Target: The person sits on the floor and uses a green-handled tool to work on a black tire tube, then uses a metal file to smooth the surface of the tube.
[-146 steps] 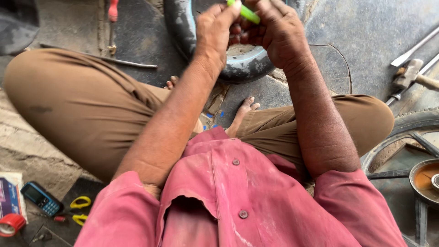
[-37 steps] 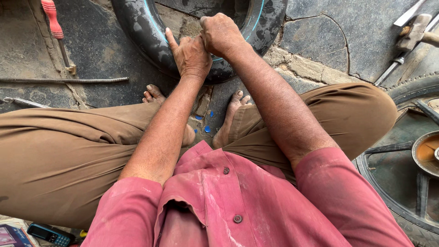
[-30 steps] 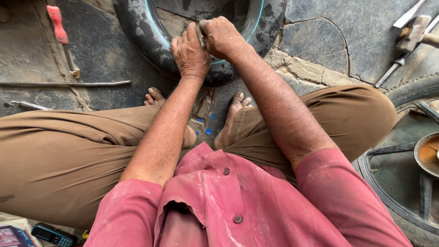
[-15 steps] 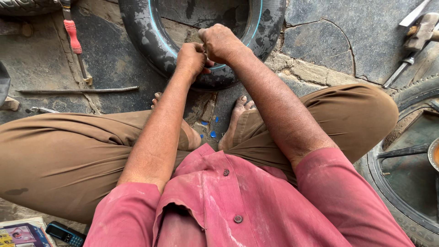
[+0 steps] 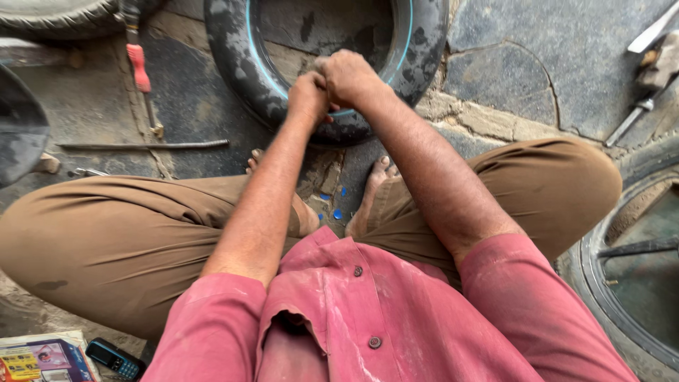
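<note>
the black tyre tube [image 5: 247, 78] with a thin blue line lies on the stone floor [image 5: 509, 71] near its far edge, in front of the person's bare feet. the left hand [image 5: 308, 95] and right hand [image 5: 350, 74], both curled shut and touching, press on the tube's near rim; whether they pinch anything small cannot be told. a red-handled screwdriver [image 5: 138, 67] lies left, a metal rod [image 5: 141, 145] below it.

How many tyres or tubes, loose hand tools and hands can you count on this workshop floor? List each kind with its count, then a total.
Tyres or tubes: 3 (black tube with a blue line, top-left tyre, right tyre)
Hand tools: 3 (red-handled tool, metal rod, hammer)
Hands: 2 (left hand, right hand), both on the tube
Total: 8
</note>
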